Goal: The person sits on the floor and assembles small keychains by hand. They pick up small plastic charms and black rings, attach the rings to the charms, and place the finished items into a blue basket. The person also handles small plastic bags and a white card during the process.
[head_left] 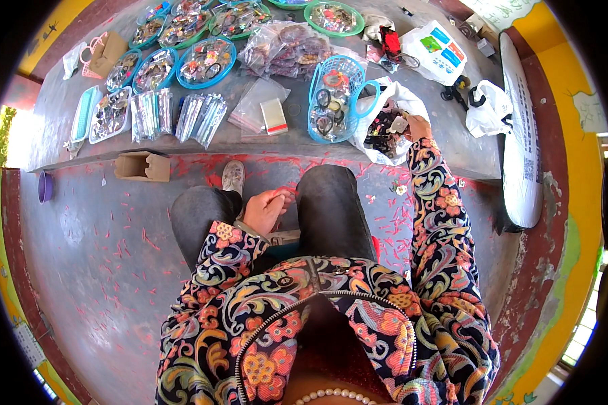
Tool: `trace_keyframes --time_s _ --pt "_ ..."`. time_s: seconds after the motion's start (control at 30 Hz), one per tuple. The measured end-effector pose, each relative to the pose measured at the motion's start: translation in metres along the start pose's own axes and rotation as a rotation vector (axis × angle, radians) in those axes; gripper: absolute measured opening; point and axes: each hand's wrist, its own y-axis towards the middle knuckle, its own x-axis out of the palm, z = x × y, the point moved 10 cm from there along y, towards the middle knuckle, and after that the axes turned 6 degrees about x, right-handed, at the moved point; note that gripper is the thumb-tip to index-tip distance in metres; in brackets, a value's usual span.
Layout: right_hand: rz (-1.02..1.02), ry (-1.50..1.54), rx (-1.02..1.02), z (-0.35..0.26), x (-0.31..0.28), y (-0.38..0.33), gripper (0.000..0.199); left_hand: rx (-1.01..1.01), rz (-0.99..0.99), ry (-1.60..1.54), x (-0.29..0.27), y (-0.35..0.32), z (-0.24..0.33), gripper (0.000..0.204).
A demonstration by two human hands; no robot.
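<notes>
Above my lap, between the knees, my left hand [267,209] is closed in a pinch; a bit of red shows at its fingertips, too small to name. My right arm reaches forward to a white plastic bag [417,106] on the raised grey ledge. At the bag's right rim, my right hand [419,127] has its fingers curled down against the contents, partly hidden. Inside lie dark hair ties [384,128] and other small pieces, with a pale piece by my fingertips. Touching the bag's left side is a blue plastic basket [314,108] with hair ties and trinkets.
Round trays [207,82] of small accessories crowd the ledge's far left, beside clear plastic packets [287,50]. Wrapped bundles [201,120] lie near the front edge. A cardboard box [142,167] and scattered red scraps are on the floor. A long white package [522,148] stands at right.
</notes>
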Motion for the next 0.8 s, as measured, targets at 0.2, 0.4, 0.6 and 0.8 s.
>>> trace_keyframes --time_s 0.2,0.4,0.6,0.8 --pt "-0.164 0.304 0.049 -0.013 0.013 -0.03 0.026 -0.008 0.002 0.006 -0.001 -0.001 0.0 0.025" --pt "-0.36 0.737 0.189 0.0 0.031 -0.024 0.022 0.0 -0.008 0.011 0.0 0.0 0.001 0.025" --pt "-0.55 0.773 0.115 -0.02 0.048 -0.035 0.02 0.003 0.002 0.001 0.0 -0.002 0.001 0.025" --pt "-0.584 0.645 0.057 -0.026 0.049 -0.038 0.019 -0.019 -0.006 -0.004 0.001 -0.003 -0.001 0.025"
